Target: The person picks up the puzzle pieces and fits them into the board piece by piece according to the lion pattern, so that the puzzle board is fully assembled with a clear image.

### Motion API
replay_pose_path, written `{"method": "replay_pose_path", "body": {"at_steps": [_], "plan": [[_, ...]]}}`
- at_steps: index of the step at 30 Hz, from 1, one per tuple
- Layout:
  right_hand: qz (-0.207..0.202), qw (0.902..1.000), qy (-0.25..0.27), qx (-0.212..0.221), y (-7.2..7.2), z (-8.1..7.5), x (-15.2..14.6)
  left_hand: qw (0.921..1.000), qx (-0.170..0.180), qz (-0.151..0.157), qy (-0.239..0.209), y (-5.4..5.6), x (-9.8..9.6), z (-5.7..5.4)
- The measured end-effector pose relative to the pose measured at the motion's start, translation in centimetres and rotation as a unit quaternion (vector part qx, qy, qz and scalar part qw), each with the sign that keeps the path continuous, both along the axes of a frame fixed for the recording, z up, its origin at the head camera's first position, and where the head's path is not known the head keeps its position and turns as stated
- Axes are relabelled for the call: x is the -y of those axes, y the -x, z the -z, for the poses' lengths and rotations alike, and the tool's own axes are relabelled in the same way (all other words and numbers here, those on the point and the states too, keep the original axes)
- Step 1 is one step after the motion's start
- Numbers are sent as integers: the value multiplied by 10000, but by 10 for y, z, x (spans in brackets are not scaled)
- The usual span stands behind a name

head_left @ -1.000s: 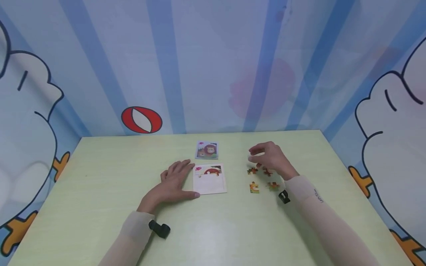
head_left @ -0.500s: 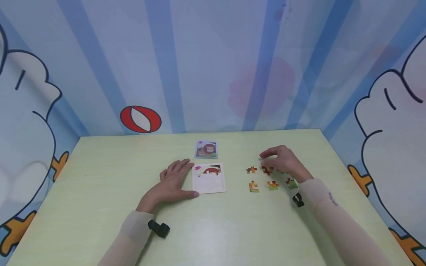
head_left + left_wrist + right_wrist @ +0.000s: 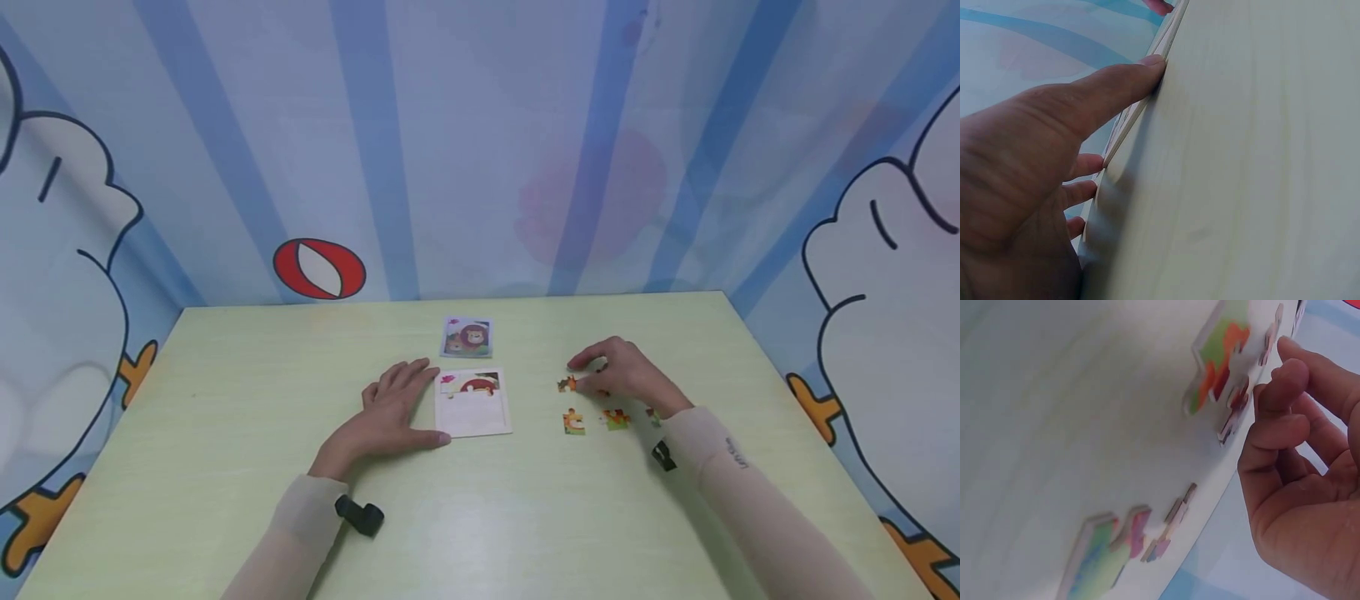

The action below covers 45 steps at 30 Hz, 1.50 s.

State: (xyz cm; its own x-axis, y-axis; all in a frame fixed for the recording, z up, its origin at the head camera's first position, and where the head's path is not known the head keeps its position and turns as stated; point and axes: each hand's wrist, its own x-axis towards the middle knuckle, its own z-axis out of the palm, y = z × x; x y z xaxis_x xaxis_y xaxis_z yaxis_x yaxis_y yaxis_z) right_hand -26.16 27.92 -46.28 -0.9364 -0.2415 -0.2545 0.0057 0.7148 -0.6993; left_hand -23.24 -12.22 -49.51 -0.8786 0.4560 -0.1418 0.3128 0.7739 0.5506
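Observation:
My left hand [image 3: 386, 412] lies spread on the left of a white puzzle board [image 3: 472, 417], thumb at its near corner and fingertips along its far side. In the left wrist view the thumb [image 3: 1116, 90] touches the board's edge. Pieces with a red lion's mane fill the board's top strip. My right hand [image 3: 628, 375] hovers over loose puzzle pieces, thumb and index finger apart at the upper left piece [image 3: 566, 384]. Other pieces behind it are partly hidden. In the right wrist view its fingers are bent, with a green-and-orange piece [image 3: 1222, 350] beside them.
A lion picture card [image 3: 467, 338] lies just beyond the board. Nearer pieces include a yellow one [image 3: 573, 422], a green-and-orange one [image 3: 617, 419] and a green one [image 3: 653, 415] by the right sleeve. A patterned curtain [image 3: 465, 150] rises behind the table's far edge.
My right hand shifted right over the pieces, then came back left and nearer, down to the upper left piece. My left hand and the board have stayed put.

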Motion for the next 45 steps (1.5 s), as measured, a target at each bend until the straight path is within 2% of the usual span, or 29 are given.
{"method": "replay_pose_path", "body": {"at_steps": [14, 25, 35, 45], "plan": [[114, 9993, -261, -239, 0, 8, 6, 10000, 8, 1, 9, 1, 0, 1], [99, 9984, 148, -536, -2, 8, 7, 10000, 5, -4, 14, 2, 1, 2], [400, 9946, 951, -61, -1, 5, 27, 10000, -17, 6, 63, 2, 0, 2], [152, 9900, 1401, -1, -2, 2, 60, 10000, -43, 34, 40, 2, -1, 1]]}}
